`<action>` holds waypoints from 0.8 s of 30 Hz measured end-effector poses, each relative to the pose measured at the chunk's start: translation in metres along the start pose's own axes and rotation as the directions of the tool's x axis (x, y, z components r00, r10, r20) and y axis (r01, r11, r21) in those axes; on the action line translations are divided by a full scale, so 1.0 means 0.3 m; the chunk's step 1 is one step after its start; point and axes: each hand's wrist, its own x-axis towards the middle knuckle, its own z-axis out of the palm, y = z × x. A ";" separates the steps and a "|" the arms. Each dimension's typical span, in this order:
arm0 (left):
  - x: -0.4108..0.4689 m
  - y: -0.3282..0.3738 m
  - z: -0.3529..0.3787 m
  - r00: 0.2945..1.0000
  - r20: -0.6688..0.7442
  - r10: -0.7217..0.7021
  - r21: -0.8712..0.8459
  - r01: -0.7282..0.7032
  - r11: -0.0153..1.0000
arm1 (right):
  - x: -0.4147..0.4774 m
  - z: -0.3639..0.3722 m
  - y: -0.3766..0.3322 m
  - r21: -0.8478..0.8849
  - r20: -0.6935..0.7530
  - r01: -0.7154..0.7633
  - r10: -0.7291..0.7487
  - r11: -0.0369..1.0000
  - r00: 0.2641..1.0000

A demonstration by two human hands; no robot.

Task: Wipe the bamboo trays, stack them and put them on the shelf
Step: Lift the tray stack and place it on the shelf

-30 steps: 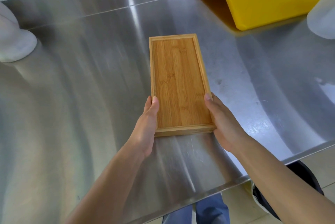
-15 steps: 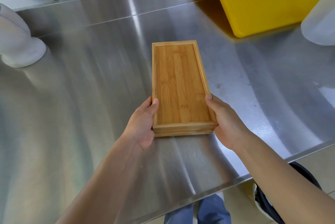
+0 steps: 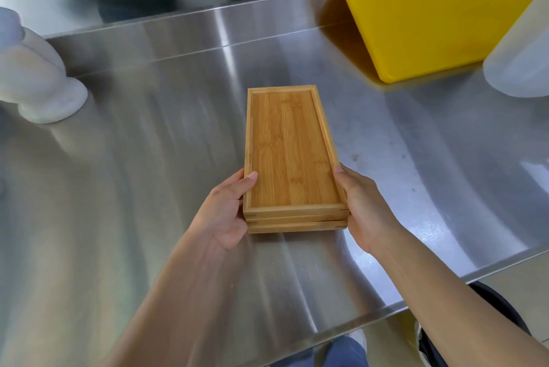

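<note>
- left hand (image 3: 225,212) grips near-left side of bamboo tray stack (image 3: 292,155), thumb on rim
- right hand (image 3: 362,206) grips near-right side, thumb up top
- stack over steel counter (image 3: 148,158), near end raised

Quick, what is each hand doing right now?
Left hand: closed on the stack of bamboo trays.
Right hand: closed on the same stack.

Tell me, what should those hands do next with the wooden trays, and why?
Probably lift the stack of trays off the steel counter and carry it to the shelf. The trays already sit squarely stacked, and the left hand and right hand grip the near end from both sides. No shelf is visible here.
</note>
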 end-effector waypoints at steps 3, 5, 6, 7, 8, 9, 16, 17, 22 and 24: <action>-0.015 0.037 0.010 0.999 -0.018 0.038 -0.006 -0.038 0.999 | 0.007 0.014 -0.039 -0.015 0.015 0.012 -0.011 1.000 1.000; -0.022 0.063 0.017 0.997 -0.032 0.063 -0.009 -0.064 0.998 | 0.016 0.023 -0.067 -0.034 0.016 0.021 -0.020 0.999 1.000; -0.024 0.080 0.020 0.996 -0.039 0.078 -0.009 -0.078 0.997 | 0.021 0.032 -0.086 -0.043 0.022 0.030 -0.029 0.999 0.999; -0.025 0.101 0.023 0.995 -0.040 0.094 -0.007 -0.095 0.995 | 0.029 0.038 -0.105 -0.051 0.025 0.042 -0.041 0.998 0.999; -0.025 0.126 0.029 0.993 -0.039 0.114 -0.003 -0.114 0.993 | 0.039 0.044 -0.128 -0.056 0.027 0.054 -0.053 0.997 0.998; -0.024 0.155 0.036 0.990 -0.039 0.136 0.002 -0.136 0.991 | 0.049 0.052 -0.158 -0.063 0.030 0.067 -0.066 0.996 0.997; -0.008 0.446 0.077 0.947 -0.107 0.303 0.017 -0.303 0.953 | 0.137 0.189 -0.450 -0.055 0.091 0.205 -0.199 0.977 0.976; -0.004 0.500 0.082 0.938 -0.124 0.325 0.022 -0.325 0.946 | 0.156 0.214 -0.499 -0.055 0.103 0.224 -0.218 0.973 0.971; 0.025 0.780 0.116 0.899 -0.170 0.405 0.021 -0.407 0.913 | 0.257 0.344 -0.758 -0.067 0.131 0.314 -0.304 0.947 0.944; 0.055 0.896 0.132 0.889 -0.174 0.424 0.008 -0.430 0.903 | 0.308 0.399 -0.864 -0.059 0.108 0.322 -0.314 0.945 0.943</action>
